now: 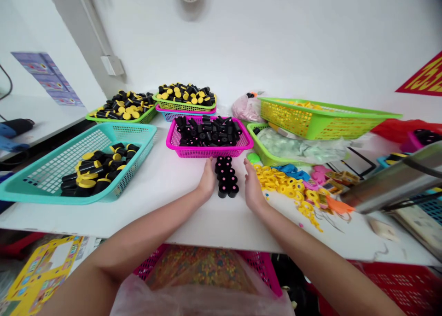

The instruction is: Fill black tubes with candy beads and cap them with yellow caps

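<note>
Left hand (207, 179) and right hand (253, 187), held apart and empty, flank black cylinders (223, 191) seemingly already aligned in two rows on the table (196, 231), with a loose pile (209, 134) left unarranged in the magenta basket (207, 153).

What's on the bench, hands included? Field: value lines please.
Surface: white tabletop
Left grip: open hand, close beside the paired black cylinders; contact unclear
Right grip: open hand, on their other side, slightly apart
Arrangement: two columns, upright, pink dots on tops
Behind them: magenta basket holding jumbled black cylinders
Far left: teal basket with yellow-capped black cylinders
Right side: loose yellow rings
</note>
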A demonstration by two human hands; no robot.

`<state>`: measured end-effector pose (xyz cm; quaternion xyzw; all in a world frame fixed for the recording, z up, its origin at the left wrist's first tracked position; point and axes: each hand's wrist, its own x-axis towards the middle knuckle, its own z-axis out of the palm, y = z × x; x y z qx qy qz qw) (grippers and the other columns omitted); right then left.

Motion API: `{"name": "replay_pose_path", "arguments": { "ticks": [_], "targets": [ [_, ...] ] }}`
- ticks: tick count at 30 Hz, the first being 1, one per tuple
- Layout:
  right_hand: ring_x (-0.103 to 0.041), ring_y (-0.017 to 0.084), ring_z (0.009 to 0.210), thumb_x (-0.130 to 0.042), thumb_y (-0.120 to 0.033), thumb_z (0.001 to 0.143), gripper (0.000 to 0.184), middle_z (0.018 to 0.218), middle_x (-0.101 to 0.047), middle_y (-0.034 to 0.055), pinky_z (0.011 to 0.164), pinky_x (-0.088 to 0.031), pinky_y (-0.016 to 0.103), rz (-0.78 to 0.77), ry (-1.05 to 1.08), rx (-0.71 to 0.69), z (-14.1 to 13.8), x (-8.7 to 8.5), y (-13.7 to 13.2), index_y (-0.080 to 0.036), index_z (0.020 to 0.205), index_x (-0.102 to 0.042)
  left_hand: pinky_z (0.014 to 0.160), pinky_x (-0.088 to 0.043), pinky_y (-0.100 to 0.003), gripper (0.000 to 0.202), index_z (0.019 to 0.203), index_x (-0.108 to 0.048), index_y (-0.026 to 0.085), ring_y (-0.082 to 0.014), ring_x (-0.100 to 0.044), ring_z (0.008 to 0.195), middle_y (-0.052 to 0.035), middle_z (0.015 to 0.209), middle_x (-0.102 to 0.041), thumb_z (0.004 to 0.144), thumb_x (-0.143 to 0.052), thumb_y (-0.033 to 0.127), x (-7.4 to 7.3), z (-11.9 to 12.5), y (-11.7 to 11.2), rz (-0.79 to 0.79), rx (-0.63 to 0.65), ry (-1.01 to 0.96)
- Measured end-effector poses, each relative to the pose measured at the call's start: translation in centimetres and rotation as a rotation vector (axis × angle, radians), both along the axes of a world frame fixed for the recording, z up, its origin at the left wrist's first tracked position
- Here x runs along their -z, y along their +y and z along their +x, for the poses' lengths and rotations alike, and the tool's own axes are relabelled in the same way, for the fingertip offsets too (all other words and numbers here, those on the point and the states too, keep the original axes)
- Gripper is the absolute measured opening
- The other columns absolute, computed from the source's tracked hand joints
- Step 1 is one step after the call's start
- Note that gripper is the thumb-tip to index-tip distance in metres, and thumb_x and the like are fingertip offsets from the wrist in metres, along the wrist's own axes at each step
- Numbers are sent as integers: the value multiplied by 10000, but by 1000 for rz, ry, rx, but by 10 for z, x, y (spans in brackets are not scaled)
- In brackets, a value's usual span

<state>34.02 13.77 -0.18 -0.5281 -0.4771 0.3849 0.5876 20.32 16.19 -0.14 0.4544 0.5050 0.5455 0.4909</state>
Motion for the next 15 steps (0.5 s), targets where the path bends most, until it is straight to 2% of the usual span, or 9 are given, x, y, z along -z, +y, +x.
{"name": "replay_pose_path", "arguments": {
  "ticks": [3,5,7,8,10,12,14,15],
  "targets": [
    [-421,237,1287,-434,-473,868,497,1381,-487,37,1091,-314,443,119,-221,25,15,-36,14,-299,1330,-481,1054,-366,-391,408,1117,-554,212,-242,-463,1255,-88,1266,-575,964,-242,426,1,-32,5,66,-21,138],
    [-478,253,1205,-474,-443,851,455,1319,-512,52,1055,-353,452,146,-423,-60,13,-63,40,-296,1279,-528,963,-423,-387,368,981,-573,207,-237,-538,1094,-86,1100,-616,955,-256,393,-3,-52,8,130,-6,233],
    [-450,282,1232,-567,-416,806,455,1322,-475,80,1066,-332,454,149,-680,-129,-2,-85,76,-263,1235,-577,841,-463,-353,360,894,-563,208,-208,-574,892,-58,909,-621,949,-250,375,-11,-64,10,203,44,327],
    [-383,314,1296,-642,-409,758,553,1383,-403,97,1094,-282,471,160,-821,-117,-13,-92,96,-257,1282,-552,795,-466,-332,350,877,-564,210,-193,-572,813,-39,839,-615,946,-263,375,-15,-68,9,242,85,379],
    [-218,414,1383,-764,-445,644,846,1508,-209,118,1108,-209,548,68,-1086,-184,-41,-99,132,-279,1408,-440,753,-454,-304,292,859,-590,219,-171,-566,733,-8,774,-623,923,-349,369,-22,-71,6,322,184,501],
    [-205,479,1372,-825,-484,549,1034,1550,-124,122,1067,-234,620,-164,-1278,-347,-68,-97,162,-327,1460,-361,738,-439,-294,213,820,-630,229,-166,-573,705,8,761,-653,874,-450,329,-26,-71,2,375,266,634],
    [-281,497,1336,-857,-456,492,1077,1538,-201,132,1019,-281,659,-317,-1401,-463,-88,-89,185,-347,1451,-380,706,-429,-295,185,798,-660,240,-172,-581,673,11,744,-674,841,-489,293,-27,-72,1,394,297,749],
    [-322,493,1317,-864,-422,481,1053,1515,-264,137,1003,-303,661,-330,-1440,-483,-95,-83,194,-340,1432,-418,695,-425,-297,194,808,-670,246,-178,-586,668,9,739,-680,843,-485,291,-28,-75,1,394,293,791]
  ]
}}
